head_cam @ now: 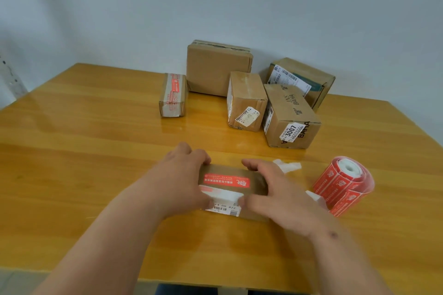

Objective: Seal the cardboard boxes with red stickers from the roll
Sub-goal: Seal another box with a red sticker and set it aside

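While both hands grip box [233,190] ends, left hand [184,175], right hand [275,189], roll [345,183] beside.

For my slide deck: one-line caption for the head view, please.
Both hands, left hand and right hand, grip a stickered cardboard box beside the red sticker roll.
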Demonstrator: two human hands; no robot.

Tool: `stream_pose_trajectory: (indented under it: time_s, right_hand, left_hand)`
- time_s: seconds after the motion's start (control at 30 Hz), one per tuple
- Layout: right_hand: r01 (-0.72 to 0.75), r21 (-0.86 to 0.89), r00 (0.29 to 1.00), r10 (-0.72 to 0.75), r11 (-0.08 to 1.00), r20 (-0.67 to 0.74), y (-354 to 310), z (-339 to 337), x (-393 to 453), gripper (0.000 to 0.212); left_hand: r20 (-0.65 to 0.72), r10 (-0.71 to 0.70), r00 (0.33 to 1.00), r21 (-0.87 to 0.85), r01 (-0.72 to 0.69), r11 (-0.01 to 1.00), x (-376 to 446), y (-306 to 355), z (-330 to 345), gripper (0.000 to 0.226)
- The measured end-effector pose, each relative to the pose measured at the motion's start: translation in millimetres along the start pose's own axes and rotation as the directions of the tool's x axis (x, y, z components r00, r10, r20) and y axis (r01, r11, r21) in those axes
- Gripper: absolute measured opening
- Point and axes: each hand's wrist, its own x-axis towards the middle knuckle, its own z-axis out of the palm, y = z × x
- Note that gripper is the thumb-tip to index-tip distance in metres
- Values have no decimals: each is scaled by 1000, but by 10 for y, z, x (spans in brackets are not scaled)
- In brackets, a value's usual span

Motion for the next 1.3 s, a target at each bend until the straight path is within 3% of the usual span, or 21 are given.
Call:
stream_pose_trajectory:
  time_s: [0.07, 0.13, 0.23, 0.33, 0.47, 0.63, 0.73, 0.8, 0.9, 0.93, 1.0, 1.07, 1.1, 1.2, 1.3]
  right_hand:
    - [29, -116, 996, -19, 993, 88, -56, -29, -29, 80]
    - [62, -142, 997, -54, 988, 58, -141, 20, 3, 84]
    - [121, -212, 990, -132, 970, -42, -277, 225, 119, 79]
    - [122, -301, 969, -180, 946, -170, -399, 442, 297, 70]
    - [18, -305, 949, -111, 952, -293, -473, 571, 597, 63]
    - [-62, -276, 929, -46, 959, -367, -536, 526, 1027, 58]
    - [-56, -244, 931, -38, 968, -362, -552, 488, 1357, 52]
    - [-17, -202, 958, -42, 979, -283, -581, 471, 1590, 56]
    - [90, -186, 961, -134, 979, -243, -667, 417, 1749, 63]
    - [141, -236, 923, -213, 962, -319, -692, 374, 1725, 59]
    - [177, -415, 755, -394, 893, -524, -709, 256, 1653, 45]
    - [75, -518, 622, -446, 852, -644, -687, 79, 1626, 38]
    - [-12, -514, 625, -395, 858, -673, -646, -23, 1660, 41]
    - [-252, -480, 748, -146, 840, -647, -496, -294, 1796, 57]
    - [-262, -523, 809, -111, 811, -577, -384, -344, 1801, 67]
  left_hand:
    - [-57, -20, 998, 22, 22, 1000, 15, -61, -12, 69]
    - [-215, -93, 972, 15, 98, 995, 46, -110, -15, 64]
    - [-388, -219, 895, -171, 163, 972, 75, -198, 5, 53]
    - [-317, -233, 919, -388, 99, 916, 108, -281, 82, 36]
    - [-178, -146, 973, -558, 22, 829, 163, -274, 143, 37]
    - [-150, -76, 986, -548, -19, 837, 458, -288, 106, 44]
    - [-252, -87, 964, -447, -36, 894, 734, -328, 58, 52]
    - [-344, -128, 930, -394, -19, 919, 867, -352, 7, 54]
    - [-465, -167, 869, -325, 8, 946, 990, -381, -45, 57]
    - [-498, -162, 852, -300, 6, 954, 1022, -387, -45, 56]
    - [-522, -149, 840, -273, 1, 962, 1071, -388, -29, 55]
    - [-501, -141, 854, -267, 2, 964, 1093, -349, -1, 53]
    - [-488, -138, 862, -264, 4, 964, 1094, -311, 13, 52]
    - [-456, -138, 879, -269, 12, 963, 1078, -173, 34, 52]
    - [-430, -127, 894, -251, 17, 968, 1042, -79, 58, 53]
